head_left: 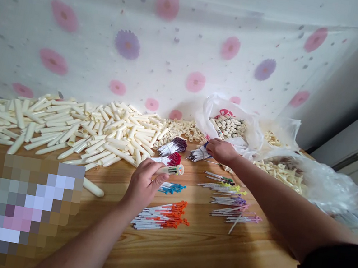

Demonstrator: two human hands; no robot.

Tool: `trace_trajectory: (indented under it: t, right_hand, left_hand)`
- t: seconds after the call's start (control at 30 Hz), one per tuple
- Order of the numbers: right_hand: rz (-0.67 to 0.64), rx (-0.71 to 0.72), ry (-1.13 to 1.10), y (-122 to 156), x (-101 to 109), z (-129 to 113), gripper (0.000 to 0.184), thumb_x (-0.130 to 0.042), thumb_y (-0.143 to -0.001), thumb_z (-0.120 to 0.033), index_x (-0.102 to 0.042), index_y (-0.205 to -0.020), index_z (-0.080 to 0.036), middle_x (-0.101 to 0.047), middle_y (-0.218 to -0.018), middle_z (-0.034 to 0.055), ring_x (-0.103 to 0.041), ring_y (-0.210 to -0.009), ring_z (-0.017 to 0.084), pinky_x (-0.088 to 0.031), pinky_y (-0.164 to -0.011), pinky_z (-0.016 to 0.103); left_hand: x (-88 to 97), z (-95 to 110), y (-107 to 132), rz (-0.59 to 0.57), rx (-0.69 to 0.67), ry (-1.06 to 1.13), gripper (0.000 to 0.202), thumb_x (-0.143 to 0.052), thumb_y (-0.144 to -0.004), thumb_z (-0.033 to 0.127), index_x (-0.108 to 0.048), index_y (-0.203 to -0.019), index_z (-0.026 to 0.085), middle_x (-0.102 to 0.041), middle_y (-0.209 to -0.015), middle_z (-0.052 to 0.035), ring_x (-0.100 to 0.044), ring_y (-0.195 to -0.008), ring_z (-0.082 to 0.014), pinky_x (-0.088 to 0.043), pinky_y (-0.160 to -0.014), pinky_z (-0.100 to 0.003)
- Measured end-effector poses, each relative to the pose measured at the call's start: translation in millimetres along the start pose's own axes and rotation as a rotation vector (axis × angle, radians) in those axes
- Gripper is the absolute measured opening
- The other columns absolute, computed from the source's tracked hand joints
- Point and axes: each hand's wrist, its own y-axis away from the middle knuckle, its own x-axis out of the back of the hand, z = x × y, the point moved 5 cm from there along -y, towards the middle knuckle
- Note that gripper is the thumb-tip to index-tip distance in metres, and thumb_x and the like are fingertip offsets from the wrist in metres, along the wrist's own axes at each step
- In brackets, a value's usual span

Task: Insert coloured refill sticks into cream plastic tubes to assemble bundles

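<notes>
My left hand [144, 185] is closed around a cream multi-colour pen barrel [175, 170], its open end facing right with coloured tips showing inside. Farther back, my right hand [222, 151] has its fingers bent together at the blue ends of a bundle of pen refills [198, 153]; what they pinch is hidden. Beside that bundle lie dark purple refills [172, 147] and red refills [171, 158]. Nearer me are blue refills [171, 188] and orange refills [161, 215]. Below my right forearm, yellow refills [225, 188], purple refills [229, 200] and pink refills [237, 215] are laid in rows.
A large heap of cream pen barrels [97, 127] covers the left and back of the wooden table [199, 261]. At back right, a plastic bag [251, 130] holds filled barrels, beside small cream parts [282, 175]. A flowered sheet [167, 59] hangs behind. A blurred patch hides the lower left.
</notes>
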Motion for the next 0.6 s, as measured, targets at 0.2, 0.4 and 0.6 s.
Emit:
trace_trajectory:
  t: [0.2, 0.4, 0.6]
  right_hand:
    - [-0.006, 0.062, 0.027, -1.3, -1.7, -3.6, 0.024, -0.041, -0.092, -0.021, -0.063, -0.094, -0.014, -0.064, -0.096, 0.011, -0.055, -0.091, 0.019, -0.038, -0.075, 0.027]
    - [-0.061, 0.177, 0.062, 0.0, 3.6, -8.8, 0.028, -0.045, -0.087, -0.016, -0.062, -0.109, -0.019, -0.063, -0.1, 0.0095, -0.054, -0.094, 0.02, -0.037, -0.071, 0.027]
    - [-0.117, 0.19, 0.111, 5.0, 5.4, -4.0, 0.039, -0.041, -0.088, -0.013, -0.058, -0.121, -0.024, -0.063, -0.1, 0.0098, -0.054, -0.092, 0.021, -0.033, -0.061, 0.026]
  left_hand:
    - [-1.7, -0.7, -0.1, -0.017, 0.001, -0.003, 0.026, -0.051, -0.088, 0.04, -0.061, -0.094, 0.017, -0.058, -0.089, -0.0063, -0.056, -0.088, -0.0203, -0.046, -0.078, -0.032]
    - [-2.1, -1.1, -0.2, -0.034, -0.003, 0.001, 0.025, -0.052, -0.088, 0.039, -0.061, -0.094, 0.017, -0.057, -0.089, -0.0064, -0.056, -0.089, -0.0203, -0.046, -0.077, -0.032]
    - [-2.8, -1.8, -0.1, -0.042, -0.007, -0.004, 0.025, -0.051, -0.088, 0.039, -0.062, -0.094, 0.017, -0.056, -0.087, -0.0062, -0.055, -0.087, -0.02, -0.046, -0.076, -0.032]
